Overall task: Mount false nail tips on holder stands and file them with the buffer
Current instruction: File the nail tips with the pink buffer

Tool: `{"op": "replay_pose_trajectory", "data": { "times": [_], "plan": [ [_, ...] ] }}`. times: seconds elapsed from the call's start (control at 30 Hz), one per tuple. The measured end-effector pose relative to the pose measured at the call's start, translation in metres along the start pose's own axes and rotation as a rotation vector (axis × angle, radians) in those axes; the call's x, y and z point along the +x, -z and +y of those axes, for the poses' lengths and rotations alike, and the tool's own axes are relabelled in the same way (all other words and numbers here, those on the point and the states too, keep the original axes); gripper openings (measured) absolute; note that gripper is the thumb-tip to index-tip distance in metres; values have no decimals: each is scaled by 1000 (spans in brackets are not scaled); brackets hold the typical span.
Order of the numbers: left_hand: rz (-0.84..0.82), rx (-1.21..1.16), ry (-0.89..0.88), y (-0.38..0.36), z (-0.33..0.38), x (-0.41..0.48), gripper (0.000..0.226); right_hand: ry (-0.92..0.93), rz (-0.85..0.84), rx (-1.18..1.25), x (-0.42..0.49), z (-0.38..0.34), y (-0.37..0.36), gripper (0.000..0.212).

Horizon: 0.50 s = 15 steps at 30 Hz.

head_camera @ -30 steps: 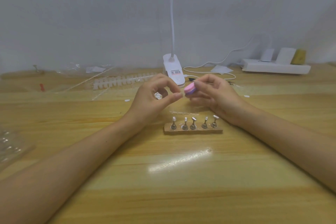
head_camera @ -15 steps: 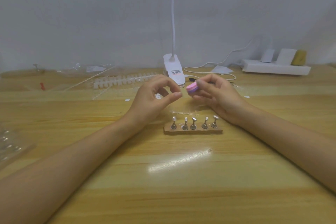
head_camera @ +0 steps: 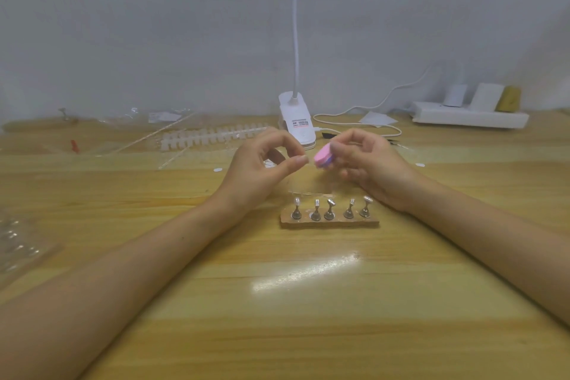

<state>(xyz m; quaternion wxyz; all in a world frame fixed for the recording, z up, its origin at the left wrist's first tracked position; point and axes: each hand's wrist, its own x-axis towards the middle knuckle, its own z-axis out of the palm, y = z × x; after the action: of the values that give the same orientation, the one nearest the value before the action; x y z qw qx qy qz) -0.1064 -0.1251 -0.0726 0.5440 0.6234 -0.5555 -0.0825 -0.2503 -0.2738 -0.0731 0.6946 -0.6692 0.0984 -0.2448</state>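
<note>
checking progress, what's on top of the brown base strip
Five metal holder stands stand in a row on the brown base. Their pale tops are too small to tell whether tips are mounted. Nothing covers them.

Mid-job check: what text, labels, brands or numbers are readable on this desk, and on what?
Label on the white clip lamp: a red mark and lines of small print, too blurred to read.
Pink buffer and power strip: no text visible.
</note>
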Motion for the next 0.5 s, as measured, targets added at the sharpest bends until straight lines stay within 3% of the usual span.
{"op": "replay_pose_trajectory", "data": {
  "times": [0.07, 0.2, 0.33, 0.43, 0.5],
  "plan": [
    [-9, 7, -13, 0, 0, 0, 15, 0, -76, -101, -2, 0, -3, 17],
    [-20, 25, -22, -1, 1, 0, 16, 24, 70, 32, -1, -1, -1, 18],
    [-18, 26, -25, 0, 1, 0, 16, 4, -86, -135, -3, -1, -5, 20],
    [-24, 36, -27, -1, 1, 0, 16, 30, 45, 14, -2, -2, -2, 20],
    [-18, 32, -24, -1, 1, 0, 15, 4, -20, -59, -3, -2, -3, 19]
  ]
}}
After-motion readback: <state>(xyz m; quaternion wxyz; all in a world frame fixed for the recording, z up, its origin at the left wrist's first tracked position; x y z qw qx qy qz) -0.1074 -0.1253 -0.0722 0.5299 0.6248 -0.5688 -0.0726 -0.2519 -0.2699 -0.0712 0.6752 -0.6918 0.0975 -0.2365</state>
